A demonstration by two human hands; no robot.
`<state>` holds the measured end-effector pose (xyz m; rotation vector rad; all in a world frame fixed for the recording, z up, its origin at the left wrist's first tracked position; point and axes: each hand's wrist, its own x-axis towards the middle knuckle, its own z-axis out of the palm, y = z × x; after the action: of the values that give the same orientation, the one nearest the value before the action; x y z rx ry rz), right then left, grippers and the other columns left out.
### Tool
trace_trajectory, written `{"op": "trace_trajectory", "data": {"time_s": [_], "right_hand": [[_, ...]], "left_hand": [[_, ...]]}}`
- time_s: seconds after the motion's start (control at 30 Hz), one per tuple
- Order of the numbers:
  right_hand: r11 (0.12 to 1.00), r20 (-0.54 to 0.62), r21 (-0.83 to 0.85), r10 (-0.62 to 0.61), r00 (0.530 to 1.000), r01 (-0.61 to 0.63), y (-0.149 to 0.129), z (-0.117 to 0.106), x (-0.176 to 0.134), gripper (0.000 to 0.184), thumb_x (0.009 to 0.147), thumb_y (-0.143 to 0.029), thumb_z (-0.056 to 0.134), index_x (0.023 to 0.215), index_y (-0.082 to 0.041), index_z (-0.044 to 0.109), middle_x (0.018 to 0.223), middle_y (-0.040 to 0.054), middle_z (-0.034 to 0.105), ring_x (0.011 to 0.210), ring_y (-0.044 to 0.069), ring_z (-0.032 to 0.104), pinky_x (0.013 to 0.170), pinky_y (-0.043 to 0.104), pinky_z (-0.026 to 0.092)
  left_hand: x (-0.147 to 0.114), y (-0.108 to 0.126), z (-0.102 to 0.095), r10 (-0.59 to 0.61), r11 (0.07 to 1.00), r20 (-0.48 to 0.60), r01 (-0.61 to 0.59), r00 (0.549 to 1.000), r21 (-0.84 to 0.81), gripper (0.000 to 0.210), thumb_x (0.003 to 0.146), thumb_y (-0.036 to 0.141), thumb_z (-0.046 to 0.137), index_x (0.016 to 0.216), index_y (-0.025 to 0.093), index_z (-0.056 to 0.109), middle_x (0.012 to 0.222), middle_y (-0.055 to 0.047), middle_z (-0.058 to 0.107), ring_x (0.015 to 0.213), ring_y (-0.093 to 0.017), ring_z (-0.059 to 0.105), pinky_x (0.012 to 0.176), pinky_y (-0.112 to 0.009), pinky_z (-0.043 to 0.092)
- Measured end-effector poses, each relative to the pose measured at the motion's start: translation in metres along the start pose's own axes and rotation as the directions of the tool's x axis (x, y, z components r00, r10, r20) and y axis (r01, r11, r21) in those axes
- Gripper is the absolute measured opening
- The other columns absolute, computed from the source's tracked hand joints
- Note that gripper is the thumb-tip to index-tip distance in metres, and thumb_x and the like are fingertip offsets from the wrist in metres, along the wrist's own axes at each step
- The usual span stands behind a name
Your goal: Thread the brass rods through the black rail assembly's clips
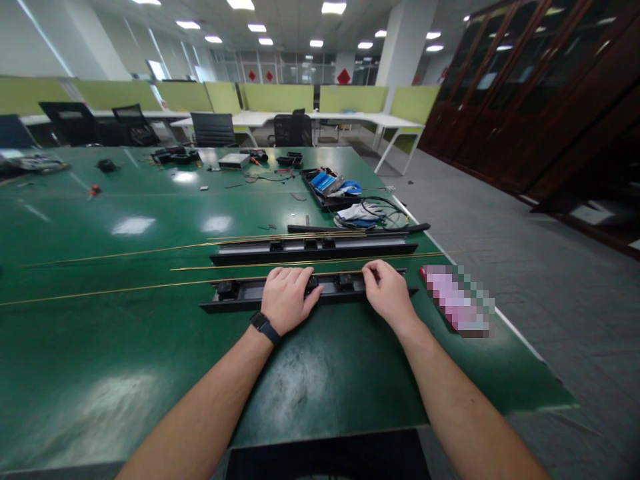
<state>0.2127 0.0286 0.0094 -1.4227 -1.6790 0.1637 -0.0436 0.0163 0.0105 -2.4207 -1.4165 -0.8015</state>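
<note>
On the green tabletop before me lies a long black channel (pixel 245 291) with a pale inner floor and small dark blocks inside. Across its middle rests my left hand (pixel 286 299), fingers curled over the far edge and thumb on the near side, gripping it. A thin brass-coloured rod (pixel 125 290) runs from the far left along the channel's far edge. My right hand (pixel 385 287) is closed in a pinch on the rod near the channel's right end; the fingertips partly hide it. Behind lies a second black channel (pixel 350 252), with more thin rods beside and above it.
A black tray (pixel 315 193) with blue items, cables and a whitish bundle (pixel 361 213) lie farther back. To the right is a blurred pink object (pixel 455 300) near the table's edge. Electronic parts and a white box (pixel 234 161) stand at the far side.
</note>
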Motion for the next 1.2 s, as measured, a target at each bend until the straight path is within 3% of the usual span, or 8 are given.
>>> {"op": "trace_trajectory", "data": {"time_s": [0.13, 0.3, 0.63, 0.87, 1.2], "right_hand": [[0.996, 0.032, 0.045, -0.072, 0.997, 0.070, -0.006, 0.002, -0.002, 0.024, 0.101, -0.037, 0.055, 0.109, -0.023, 0.073, 0.105, 0.0084, 0.074, 0.090, 0.022, 0.069, 0.086, 0.038, 0.055], [0.993, 0.098, 0.026, -0.113, 0.989, 0.111, -0.006, 0.003, -0.002, 0.022, 0.101, -0.033, 0.056, 0.097, -0.024, 0.075, 0.099, 0.0066, 0.075, 0.096, 0.023, 0.070, 0.092, 0.039, 0.055], [0.997, 0.058, -0.059, -0.046, 0.997, 0.049, 0.008, -0.009, 0.004, 0.016, 0.093, -0.028, 0.060, 0.085, -0.023, 0.073, 0.090, 0.0064, 0.073, 0.087, 0.024, 0.068, 0.084, 0.039, 0.053], [0.973, 0.039, -0.067, -0.217, 0.975, 0.219, 0.001, -0.003, 0.002, 0.019, 0.099, -0.033, 0.061, 0.101, -0.025, 0.078, 0.102, 0.0073, 0.078, 0.101, 0.027, 0.066, 0.096, 0.047, 0.052], [0.969, 0.091, -0.126, -0.203, 0.975, 0.214, 0.008, -0.005, 0.004, 0.022, 0.100, -0.030, 0.058, 0.094, -0.024, 0.079, 0.093, 0.0076, 0.075, 0.096, 0.028, 0.062, 0.094, 0.049, 0.049]], "left_hand": [[0.000, 0.001, 0.000, -0.004, 1.000, 0.001, 0.004, 1.000, -0.006, 0.041, 0.103, 0.050, 0.054, 0.126, 0.019, 0.069, 0.113, -0.012, 0.077, 0.102, -0.030, 0.070, 0.096, -0.049, 0.045], [0.000, 0.001, 0.001, -0.001, 1.000, 0.005, 0.001, 1.000, -0.001, 0.042, 0.103, 0.050, 0.054, 0.126, 0.019, 0.069, 0.114, -0.012, 0.077, 0.102, -0.030, 0.070, 0.096, -0.049, 0.044], [-0.001, -0.001, 0.002, -0.001, 1.000, 0.008, 0.001, 1.000, -0.002, 0.041, 0.103, 0.050, 0.054, 0.126, 0.020, 0.068, 0.113, -0.012, 0.077, 0.103, -0.030, 0.070, 0.097, -0.049, 0.044], [0.000, 0.001, 0.000, 0.006, 1.000, 0.007, -0.007, 1.000, 0.009, 0.042, 0.104, 0.050, 0.052, 0.126, 0.018, 0.068, 0.113, -0.012, 0.077, 0.102, -0.030, 0.069, 0.096, -0.049, 0.044], [0.000, 0.001, 0.000, 0.010, 1.000, 0.006, -0.010, 1.000, 0.006, 0.042, 0.104, 0.050, 0.053, 0.127, 0.017, 0.068, 0.113, -0.012, 0.077, 0.103, -0.030, 0.069, 0.096, -0.048, 0.044]]}}
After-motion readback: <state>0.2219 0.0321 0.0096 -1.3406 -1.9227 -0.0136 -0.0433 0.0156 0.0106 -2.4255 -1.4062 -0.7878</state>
